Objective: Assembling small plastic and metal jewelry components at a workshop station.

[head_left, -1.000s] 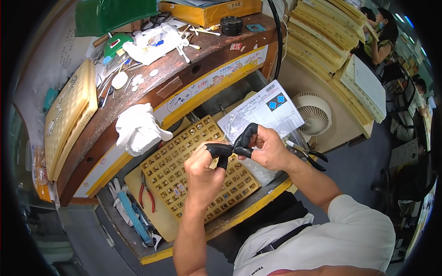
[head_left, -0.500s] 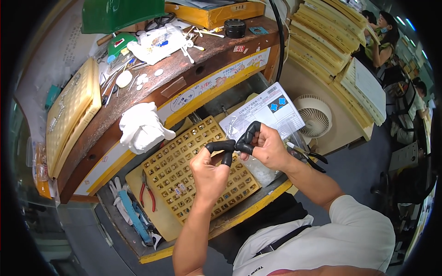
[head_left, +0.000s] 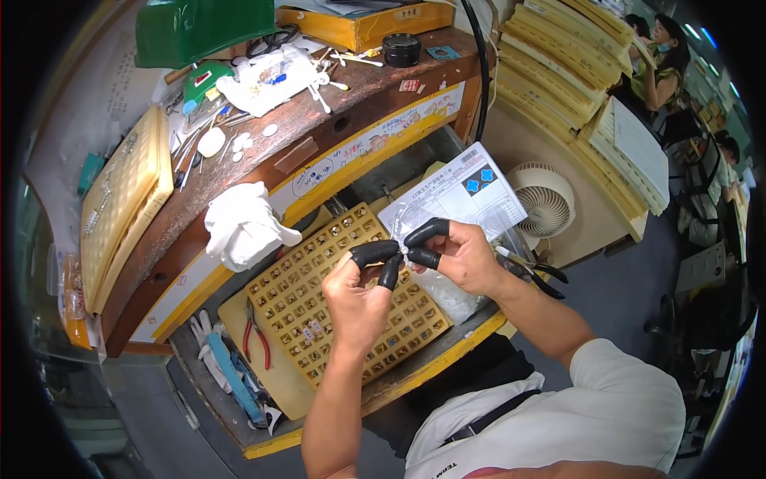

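One long brown bench [head_left: 239,170], worn on top. Under it, a drawer [head_left: 271,444] with a yellow edge. In there, a flat yellow tray [head_left: 311,295], with rows of square holes and little shiny bits [head_left: 333,228]. Past the tray, a white paper sheet [head_left: 447,195] with blue shapes. Over the tray, the left hand [head_left: 359,299] and right hand [head_left: 463,255], with black covers [head_left: 427,230] on thumbs and pointing fingers. Beside the holes, red-handled pliers [head_left: 255,339]. Between the bent, pinching fingertips of both hands, one tiny thing [head_left: 404,249]: pale, a bit shiny, too small to tell its shape.
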